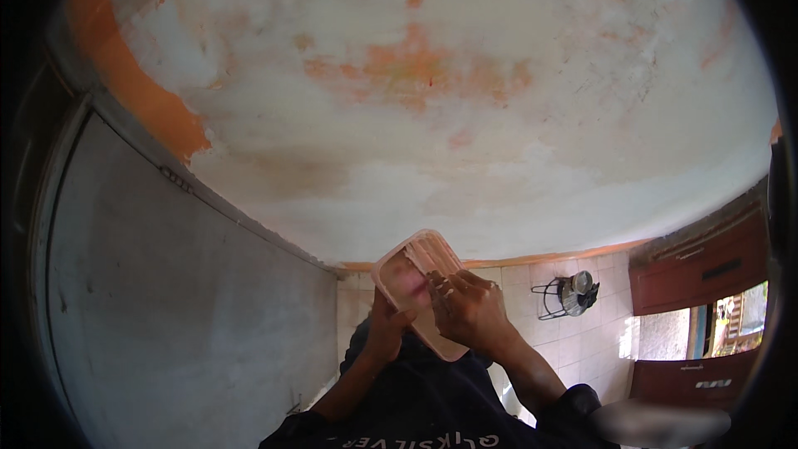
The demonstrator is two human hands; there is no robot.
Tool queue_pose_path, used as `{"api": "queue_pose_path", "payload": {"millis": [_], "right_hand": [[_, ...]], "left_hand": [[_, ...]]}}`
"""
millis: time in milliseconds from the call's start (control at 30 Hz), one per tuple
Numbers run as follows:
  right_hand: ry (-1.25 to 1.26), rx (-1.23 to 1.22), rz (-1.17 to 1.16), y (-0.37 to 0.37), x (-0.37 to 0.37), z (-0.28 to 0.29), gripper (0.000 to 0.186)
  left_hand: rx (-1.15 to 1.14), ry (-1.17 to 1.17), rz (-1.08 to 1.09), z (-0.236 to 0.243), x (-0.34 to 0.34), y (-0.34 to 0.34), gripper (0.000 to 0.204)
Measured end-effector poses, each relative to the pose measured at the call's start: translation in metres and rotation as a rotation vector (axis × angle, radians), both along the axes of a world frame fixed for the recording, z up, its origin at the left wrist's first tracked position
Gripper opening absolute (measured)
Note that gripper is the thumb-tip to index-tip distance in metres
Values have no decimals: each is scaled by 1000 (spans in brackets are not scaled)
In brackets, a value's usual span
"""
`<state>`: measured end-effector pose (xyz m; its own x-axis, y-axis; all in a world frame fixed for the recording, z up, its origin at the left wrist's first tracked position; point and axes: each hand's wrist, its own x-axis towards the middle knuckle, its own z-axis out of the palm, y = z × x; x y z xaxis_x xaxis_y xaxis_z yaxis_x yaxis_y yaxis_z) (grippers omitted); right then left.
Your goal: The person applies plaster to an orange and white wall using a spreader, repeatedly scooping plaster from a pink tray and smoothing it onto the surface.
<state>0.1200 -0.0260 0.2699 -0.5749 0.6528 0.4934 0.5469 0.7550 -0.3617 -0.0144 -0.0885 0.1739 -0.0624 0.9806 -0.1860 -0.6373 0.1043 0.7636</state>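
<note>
My left hand (387, 328) grips a shallow pale-pink plastic tray (431, 337) by its left side, holding it tilted in front of my body. The tray has rounded corners and a ribbed part (435, 251) at its far end. Over the tray's right side is my right hand (470, 309), its fingers curled down toward the inside. White paste-like smears show on those fingers. Whatever they hold, if anything, is hidden beneath them. A blurred pinkish-purple patch (407, 279) shows within the tray, left of my right fingers.
Ahead stands a wall (465, 175) coated patchily in white over orange. A grey door (191, 283) is on the left. To the right, a dark-legged stool (549, 298) bears a metal-looking container (575, 293) on the tiled floor (573, 337). Beyond is a reddish-brown split door (694, 270).
</note>
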Motion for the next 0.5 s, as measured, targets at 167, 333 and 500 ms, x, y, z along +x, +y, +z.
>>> {"api": "queue_pose_path", "payload": {"millis": [167,333,500], "right_hand": [[-16,55,177,-14,-4,3,18],[26,-20,233,-13,9,0,23],[2,49,4,-1,12,3,16]], "left_hand": [[-22,-80,16,7,1,2,73],[29,-53,1,0,-7,-2,79],[97,-116,-11,-4,-8,-1,84]]}}
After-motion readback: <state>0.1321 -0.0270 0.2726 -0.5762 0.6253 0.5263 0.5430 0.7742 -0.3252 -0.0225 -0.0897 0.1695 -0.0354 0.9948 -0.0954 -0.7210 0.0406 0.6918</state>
